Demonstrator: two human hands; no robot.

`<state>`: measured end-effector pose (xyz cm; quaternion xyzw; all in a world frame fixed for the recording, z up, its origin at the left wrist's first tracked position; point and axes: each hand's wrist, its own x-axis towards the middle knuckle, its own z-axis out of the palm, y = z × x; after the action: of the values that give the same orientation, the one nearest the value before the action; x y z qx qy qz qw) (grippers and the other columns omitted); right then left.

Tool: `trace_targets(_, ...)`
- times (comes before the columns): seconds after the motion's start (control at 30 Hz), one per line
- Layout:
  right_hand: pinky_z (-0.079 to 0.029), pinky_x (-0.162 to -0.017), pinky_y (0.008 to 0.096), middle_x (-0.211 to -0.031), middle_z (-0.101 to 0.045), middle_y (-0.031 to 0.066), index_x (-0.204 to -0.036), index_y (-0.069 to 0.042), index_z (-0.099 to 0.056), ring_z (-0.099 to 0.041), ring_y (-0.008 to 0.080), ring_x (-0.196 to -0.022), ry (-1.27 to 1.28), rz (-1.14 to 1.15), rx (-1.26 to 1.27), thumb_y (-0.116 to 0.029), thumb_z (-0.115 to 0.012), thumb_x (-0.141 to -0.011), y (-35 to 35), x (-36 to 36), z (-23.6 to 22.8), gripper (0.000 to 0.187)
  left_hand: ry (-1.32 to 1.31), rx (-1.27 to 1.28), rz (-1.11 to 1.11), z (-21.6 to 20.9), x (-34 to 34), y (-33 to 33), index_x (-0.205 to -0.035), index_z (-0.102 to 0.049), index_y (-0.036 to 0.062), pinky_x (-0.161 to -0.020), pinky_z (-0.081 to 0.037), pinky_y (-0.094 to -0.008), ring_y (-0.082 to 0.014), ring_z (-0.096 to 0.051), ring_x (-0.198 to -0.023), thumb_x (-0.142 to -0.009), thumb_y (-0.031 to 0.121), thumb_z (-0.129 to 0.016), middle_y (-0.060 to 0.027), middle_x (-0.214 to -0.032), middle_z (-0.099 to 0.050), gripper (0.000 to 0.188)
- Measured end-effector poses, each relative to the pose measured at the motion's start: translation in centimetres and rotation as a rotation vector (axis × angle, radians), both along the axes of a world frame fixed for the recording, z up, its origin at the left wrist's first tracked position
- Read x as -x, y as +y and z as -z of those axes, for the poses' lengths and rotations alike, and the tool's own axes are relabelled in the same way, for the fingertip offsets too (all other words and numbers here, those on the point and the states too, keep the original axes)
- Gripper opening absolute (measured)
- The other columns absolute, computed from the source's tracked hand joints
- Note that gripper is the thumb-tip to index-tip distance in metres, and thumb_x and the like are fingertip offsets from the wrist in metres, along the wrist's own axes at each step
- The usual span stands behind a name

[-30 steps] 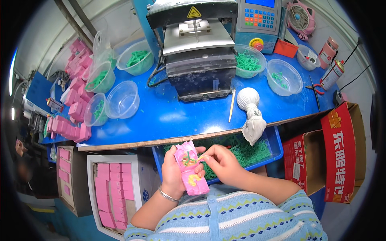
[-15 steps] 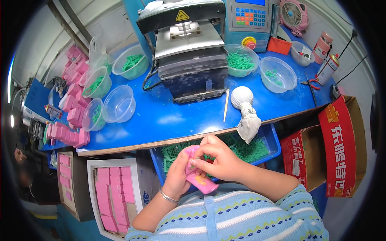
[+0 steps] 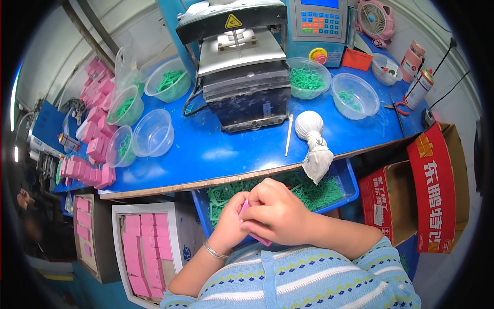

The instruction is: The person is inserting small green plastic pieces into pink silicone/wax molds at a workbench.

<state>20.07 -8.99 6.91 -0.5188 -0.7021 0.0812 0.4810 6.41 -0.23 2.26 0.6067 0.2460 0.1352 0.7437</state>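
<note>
In front of my body, above the blue bin [image 3: 352, 181], my left hand [image 3: 230, 222] is closed around a pink moulded piece [image 3: 261, 239]. My right hand [image 3: 280, 212] lies over the same piece, fingers curled, thumb pressed toward the left hand. Most of the piece is hidden behind the fingers; only a strip between the hands and its lower end show. Tangled green trimmings [image 3: 329, 191] fill the bin just beyond my hands.
On the blue table [image 3: 221, 165] stand a press machine [image 3: 247, 92], clear tubs [image 3: 153, 134] of green strips, a white tied cloth bundle [image 3: 310, 129] and a wooden stick [image 3: 289, 135]. Pink pieces [image 3: 95, 147] pile at left; a box [image 3: 172, 211] of them stands below. Cartons [image 3: 435, 190] stand at right.
The right hand has turned and moved over the pink piece, covering much more of it. The piece's yellow-marked face, visible before, is now hidden.
</note>
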Motion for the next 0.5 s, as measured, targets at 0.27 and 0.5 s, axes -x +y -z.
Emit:
trace_targets(0.27, -0.043, -0.074, 0.0342, -0.086, -0.056, 0.0093, -0.094, -0.005, -0.061, -0.054, 0.0235, -0.081, 0.273, 0.040, 0.190, -0.012, -0.066, -0.076, -0.1, -0.8, 0.9, 0.020, -0.288, 0.512, 0.000, -0.7, 0.3, -0.2, -0.114, -0.047, 0.0039, -0.071, -0.047, -0.0316, -0.0155, -0.055, -0.081, -0.094, 0.054, -0.021, -0.0066, -0.091, -0.054, 0.060)
trace_targets(0.5, -0.041, -0.075, 0.0359, -0.082, -0.058, 0.0095, -0.084, -0.004, -0.061, -0.053, 0.0264, -0.079, 0.198, -0.010, 0.130, -0.012, -0.064, -0.077, 0.2, -0.6, 1.5, 0.011, -0.443, 0.714, -0.038, -0.2, 0.6, 0.0, -0.118, -0.045, 0.0037, -0.087, -0.045, -0.0388, -0.0238, -0.055, -0.101, -0.092, 0.057, -0.021, -0.0122, -0.110, -0.054, 0.064)
